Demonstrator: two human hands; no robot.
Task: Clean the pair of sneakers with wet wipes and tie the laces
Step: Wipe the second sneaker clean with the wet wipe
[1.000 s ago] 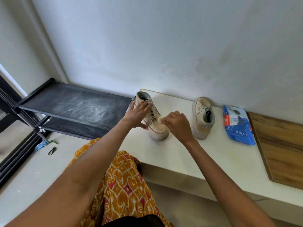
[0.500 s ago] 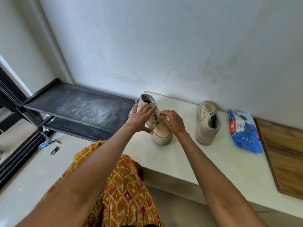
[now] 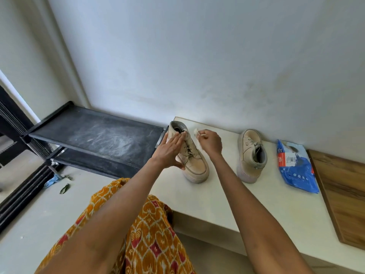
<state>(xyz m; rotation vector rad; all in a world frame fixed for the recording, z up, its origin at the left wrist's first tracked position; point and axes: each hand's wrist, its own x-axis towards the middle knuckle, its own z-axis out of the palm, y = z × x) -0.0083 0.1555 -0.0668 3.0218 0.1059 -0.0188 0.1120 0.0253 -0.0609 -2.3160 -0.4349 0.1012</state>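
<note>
Wiping of beige high-top sneaker (image 3: 192,155) on pale ledge (image 3: 227,194).
Left hand (image 3: 169,152), fingers straight, steadies it; right hand (image 3: 210,142) pinches small white wet wipe (image 3: 197,132). Loose bracing could tip the sneaker sideways.

Beige sneakers (image 3: 194,155), blue wipes pack (image 3: 297,169)

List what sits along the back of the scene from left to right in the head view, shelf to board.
Black shoe rack → sneaker being held → second sneaker → blue wet wipes pack → wooden board.
</note>
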